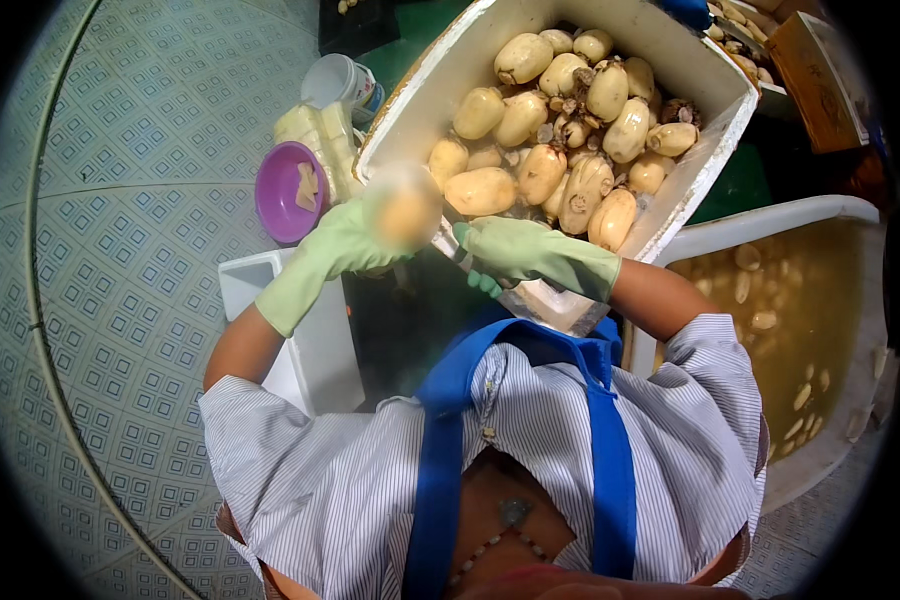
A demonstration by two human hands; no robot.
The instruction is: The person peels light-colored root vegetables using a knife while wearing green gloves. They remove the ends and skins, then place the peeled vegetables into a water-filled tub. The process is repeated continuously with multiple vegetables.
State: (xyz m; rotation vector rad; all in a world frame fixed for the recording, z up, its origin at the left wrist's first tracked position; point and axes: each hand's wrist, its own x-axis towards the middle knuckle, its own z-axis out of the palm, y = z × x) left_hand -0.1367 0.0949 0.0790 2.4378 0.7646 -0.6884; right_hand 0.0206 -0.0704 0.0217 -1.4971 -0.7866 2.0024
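My left hand (367, 232), in a pale green rubber glove, is closed around a rounded lotus root segment (407, 214). A blur over it hides its detail. My right hand (525, 251) wears a matching glove and is at the near rim of a white foam box (690, 199), just right of the held piece. Its fingers are curled; whether a small tool lies inside them is hidden. Many cream-coloured lotus root segments (542, 174) are piled in the box, some with brown, ragged ends.
To the right stands a white tub (780, 217) of cloudy brown water with pale pieces in it. On the left are a purple bowl (270, 196), a white bucket (330, 79) and a white foam container (319, 360). A hose (36, 285) crosses the patterned floor.
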